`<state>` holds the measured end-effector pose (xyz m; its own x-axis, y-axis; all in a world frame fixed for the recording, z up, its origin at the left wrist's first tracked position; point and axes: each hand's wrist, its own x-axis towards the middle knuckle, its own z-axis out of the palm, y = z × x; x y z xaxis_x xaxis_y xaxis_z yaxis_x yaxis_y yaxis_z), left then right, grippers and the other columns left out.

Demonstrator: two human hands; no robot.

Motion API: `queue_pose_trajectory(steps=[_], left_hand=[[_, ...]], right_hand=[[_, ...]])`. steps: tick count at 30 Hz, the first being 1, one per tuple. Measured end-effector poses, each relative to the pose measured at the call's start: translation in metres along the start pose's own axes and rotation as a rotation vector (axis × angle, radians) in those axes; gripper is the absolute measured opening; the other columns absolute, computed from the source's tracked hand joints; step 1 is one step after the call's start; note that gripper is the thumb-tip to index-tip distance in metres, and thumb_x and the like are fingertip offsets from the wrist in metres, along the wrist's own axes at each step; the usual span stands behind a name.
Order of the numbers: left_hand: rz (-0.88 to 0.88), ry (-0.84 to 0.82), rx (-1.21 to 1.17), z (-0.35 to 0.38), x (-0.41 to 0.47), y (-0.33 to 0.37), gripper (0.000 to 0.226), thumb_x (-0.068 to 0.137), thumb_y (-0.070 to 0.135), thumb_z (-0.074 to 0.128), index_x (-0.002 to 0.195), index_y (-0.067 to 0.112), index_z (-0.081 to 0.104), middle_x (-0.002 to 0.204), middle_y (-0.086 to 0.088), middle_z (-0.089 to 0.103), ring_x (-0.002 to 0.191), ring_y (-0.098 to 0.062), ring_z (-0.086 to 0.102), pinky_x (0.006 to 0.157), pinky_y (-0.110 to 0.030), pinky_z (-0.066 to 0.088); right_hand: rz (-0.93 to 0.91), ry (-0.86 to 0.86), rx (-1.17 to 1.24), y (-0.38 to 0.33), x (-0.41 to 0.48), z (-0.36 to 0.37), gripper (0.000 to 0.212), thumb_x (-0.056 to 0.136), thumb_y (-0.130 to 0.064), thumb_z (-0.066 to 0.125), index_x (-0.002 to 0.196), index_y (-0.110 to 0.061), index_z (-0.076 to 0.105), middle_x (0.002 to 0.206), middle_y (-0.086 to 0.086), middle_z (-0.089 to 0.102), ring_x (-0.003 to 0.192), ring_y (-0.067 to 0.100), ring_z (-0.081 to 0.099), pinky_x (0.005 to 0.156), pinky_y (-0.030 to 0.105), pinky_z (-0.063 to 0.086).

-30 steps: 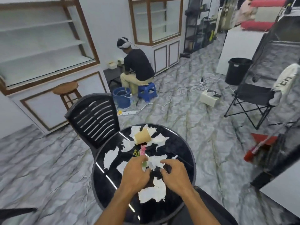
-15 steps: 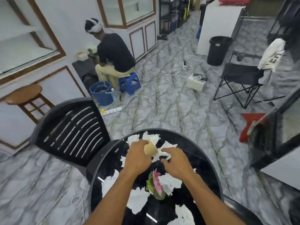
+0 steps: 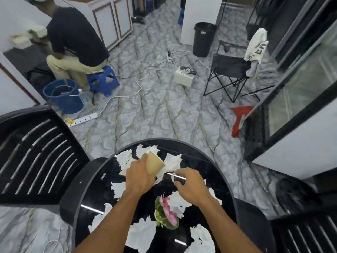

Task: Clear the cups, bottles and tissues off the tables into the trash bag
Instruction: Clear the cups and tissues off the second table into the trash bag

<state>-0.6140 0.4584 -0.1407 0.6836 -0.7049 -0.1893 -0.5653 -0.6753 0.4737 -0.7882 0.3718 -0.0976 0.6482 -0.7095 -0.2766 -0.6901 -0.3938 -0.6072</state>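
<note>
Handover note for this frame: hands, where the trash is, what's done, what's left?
Left hand grips the cup over the table's far side.
Right hand is curled by a tissue; grip unclear.
Tissues lie scattered over the table.
Done: cup in hand. Left: bag the cup and all tissues; bag not in view.

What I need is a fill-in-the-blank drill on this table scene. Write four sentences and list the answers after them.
1. The paper cup is gripped by the ____ hand.
2. Torn white tissues lie scattered on the round ____ table.
3. The flower on the table is ____.
4. The bucket on the floor beside the seated person is ____.

Answers: left; black; pink; blue.
</note>
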Motion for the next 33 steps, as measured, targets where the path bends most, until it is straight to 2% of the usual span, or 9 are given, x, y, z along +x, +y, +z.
queue_pose_trajectory(steps=[2, 8, 12, 14, 16, 18, 20, 26, 33], left_hand=[[0.012, 0.020, -0.064, -0.010, -0.004, 0.016, 0.080, 0.070, 0.031, 0.075, 0.141, 0.028, 0.038, 0.107, -0.004, 0.063, 0.097, -0.028, 0.061, 0.076, -0.038, 0.051], [0.239, 0.087, -0.086, -0.030, -0.035, 0.101, 0.081, 0.068, 0.034, 0.077, 0.139, 0.028, 0.040, 0.104, 0.001, 0.065, 0.096, -0.025, 0.061, 0.071, -0.036, 0.049], [0.405, 0.053, -0.121, -0.011, -0.097, 0.187, 0.080, 0.069, 0.038, 0.071, 0.141, 0.029, 0.038, 0.109, 0.000, 0.063, 0.102, -0.028, 0.061, 0.070, -0.037, 0.048], [0.496, 0.037, -0.154, 0.006, -0.136, 0.229, 0.081, 0.071, 0.037, 0.070, 0.144, 0.028, 0.036, 0.114, -0.003, 0.063, 0.106, -0.030, 0.059, 0.076, -0.041, 0.051], [0.584, 0.012, -0.191, 0.024, -0.181, 0.269, 0.082, 0.072, 0.038, 0.071, 0.145, 0.030, 0.035, 0.118, -0.001, 0.063, 0.109, -0.029, 0.058, 0.082, -0.044, 0.052], [0.668, -0.020, -0.231, 0.045, -0.225, 0.309, 0.078, 0.070, 0.041, 0.071, 0.140, 0.035, 0.036, 0.115, 0.003, 0.063, 0.105, -0.026, 0.058, 0.081, -0.045, 0.053], [0.759, -0.055, -0.244, 0.067, -0.272, 0.350, 0.067, 0.069, 0.039, 0.070, 0.130, 0.038, 0.040, 0.108, 0.007, 0.063, 0.099, -0.024, 0.058, 0.075, -0.042, 0.052], [0.984, -0.257, -0.285, 0.134, -0.412, 0.454, 0.063, 0.064, 0.043, 0.070, 0.122, 0.043, 0.044, 0.093, 0.008, 0.064, 0.084, -0.022, 0.062, 0.067, -0.040, 0.054], [1.244, -0.440, -0.210, 0.216, -0.540, 0.530, 0.071, 0.066, 0.043, 0.070, 0.131, 0.035, 0.042, 0.101, 0.005, 0.063, 0.095, -0.024, 0.059, 0.070, -0.037, 0.047]], right_hand=[[0.025, 0.043, 0.019, 0.007, -0.009, -0.015, 0.017, 0.084, -0.018, 0.065, 0.099, -0.020, 0.070, 0.098, -0.005, 0.070, 0.093, 0.013, 0.063, 0.086, 0.038, 0.054], [0.056, 0.209, 0.105, 0.040, -0.062, -0.069, 0.038, 0.088, -0.026, 0.064, 0.126, -0.024, 0.062, 0.129, -0.007, 0.059, 0.123, 0.011, 0.050, 0.104, 0.027, 0.041], [0.101, 0.389, 0.121, 0.079, -0.134, -0.124, 0.028, 0.086, -0.017, 0.063, 0.113, -0.015, 0.068, 0.115, 0.001, 0.066, 0.109, 0.018, 0.058, 0.094, 0.032, 0.046], [0.116, 0.489, 0.115, 0.107, -0.180, -0.152, 0.027, 0.086, -0.015, 0.062, 0.112, -0.012, 0.068, 0.112, -0.001, 0.065, 0.107, 0.015, 0.057, 0.090, 0.024, 0.043], [0.150, 0.546, 0.116, 0.138, -0.231, -0.179, 0.027, 0.085, -0.020, 0.061, 0.111, -0.024, 0.067, 0.111, -0.010, 0.062, 0.105, 0.006, 0.054, 0.091, 0.020, 0.041], [0.178, 0.602, 0.094, 0.170, -0.283, -0.203, 0.013, 0.082, -0.023, 0.059, 0.087, -0.031, 0.068, 0.090, -0.016, 0.067, 0.083, 0.001, 0.060, 0.078, 0.029, 0.053], [0.250, 0.678, 0.062, 0.200, -0.340, -0.223, 0.008, 0.080, -0.024, 0.060, 0.084, -0.022, 0.067, 0.079, -0.008, 0.069, 0.074, 0.007, 0.062, 0.069, 0.035, 0.056], [0.503, 0.901, 0.025, 0.284, -0.502, -0.252, 0.032, 0.082, -0.023, 0.064, 0.114, -0.025, 0.067, 0.112, -0.005, 0.067, 0.108, 0.018, 0.059, 0.090, 0.028, 0.044], [0.814, 1.056, 0.093, 0.361, -0.638, -0.238, 0.032, 0.080, -0.020, 0.065, 0.113, -0.018, 0.068, 0.118, 0.004, 0.066, 0.115, 0.025, 0.055, 0.099, 0.038, 0.044]])
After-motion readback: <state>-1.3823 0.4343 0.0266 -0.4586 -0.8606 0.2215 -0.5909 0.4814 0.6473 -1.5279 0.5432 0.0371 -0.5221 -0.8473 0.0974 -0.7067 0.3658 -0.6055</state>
